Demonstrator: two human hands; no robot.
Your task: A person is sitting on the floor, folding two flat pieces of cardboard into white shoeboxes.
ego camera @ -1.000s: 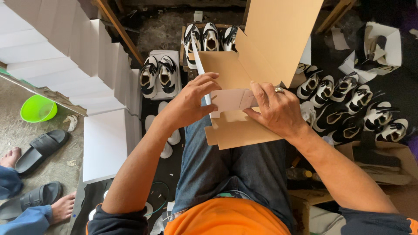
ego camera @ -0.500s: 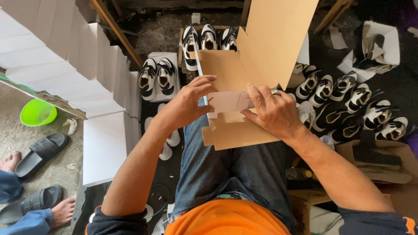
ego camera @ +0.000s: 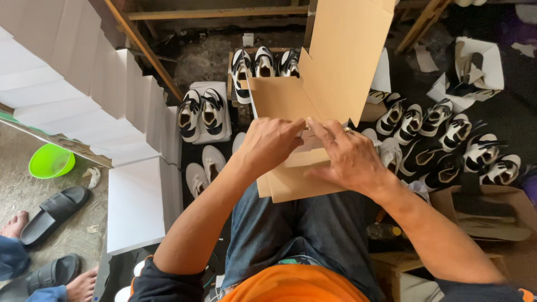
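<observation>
A person sits with a brown cardboard box [ego camera: 313,112] resting on the lap, over the blue jeans [ego camera: 291,223]. The box is half folded, and its tall lid flap stands up on the far side. The left hand [ego camera: 268,146] lies on the near part of the box, fingers bent and pressing a small inner flap. The right hand [ego camera: 349,159] is just beside it, fingers curled down on the same flap, with a ring on one finger. The fingertips of both hands nearly meet. On the floor to the right lie many black and white sandals [ego camera: 447,140]. To the left stand stacks of white flat boxes [ego camera: 84,95], and a green bowl [ego camera: 50,161] lies near them.
</observation>
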